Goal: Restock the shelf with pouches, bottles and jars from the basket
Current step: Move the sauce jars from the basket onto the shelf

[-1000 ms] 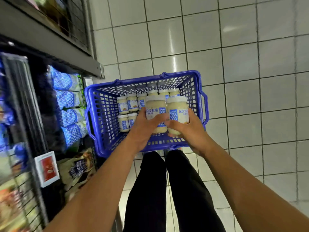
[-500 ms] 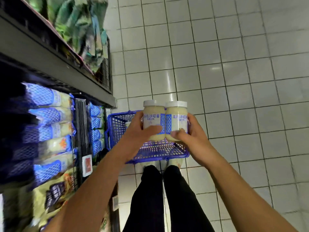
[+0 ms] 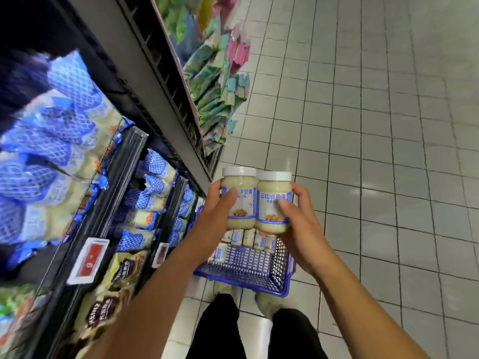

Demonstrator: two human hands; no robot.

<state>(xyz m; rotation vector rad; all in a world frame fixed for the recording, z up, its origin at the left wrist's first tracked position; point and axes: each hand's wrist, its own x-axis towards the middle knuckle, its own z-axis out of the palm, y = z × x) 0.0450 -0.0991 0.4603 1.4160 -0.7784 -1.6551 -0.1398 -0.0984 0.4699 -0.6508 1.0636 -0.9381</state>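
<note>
Floor: grey tiled floor (image 3: 375, 125) fills the right side of the aisle, with pale patches of glare on it
Shelving: a store shelf (image 3: 155, 81) runs along the left, its grey front edge slanting from the top centre down toward the hands
Upper tier: green, teal and pink packets (image 3: 215, 81) stand in a crowded row, too blurred to read
Lower tier: blue-and-white pouches (image 3: 64, 130) lie stacked in lanes between black dividers (image 3: 124, 177); dark Heinz pouches (image 3: 116, 281) sit below them, near a red price tag (image 3: 90, 260) on the rail
First jar: the left jar (image 3: 239, 181), white-lidded and full of cream-coloured dressing, is upright in the air just off the shelf's corner, above the basket
Second jar: the right jar (image 3: 273, 186), of the same kind, is upright with its side touching the left jar
Left grip: the left hand (image 3: 212, 221) holds the left jar, its fingers (image 3: 215, 186) curled round the far side and the thumb across the blue label
Right grip: the right hand (image 3: 302, 234) holds the right jar, its fingers (image 3: 300, 195) wrapped behind it and the thumb pressed on the label
Carrier: a blue mesh basket (image 3: 246, 268) sits on the floor below the hands, close to the shelf
Stock left: more jars (image 3: 248, 238) of the same kind stand at the basket's far end, partly hidden by the held pair
Person: black trousers (image 3: 220, 332) and light shoes (image 3: 267, 301) show at the bottom edge, just behind the basket
</note>
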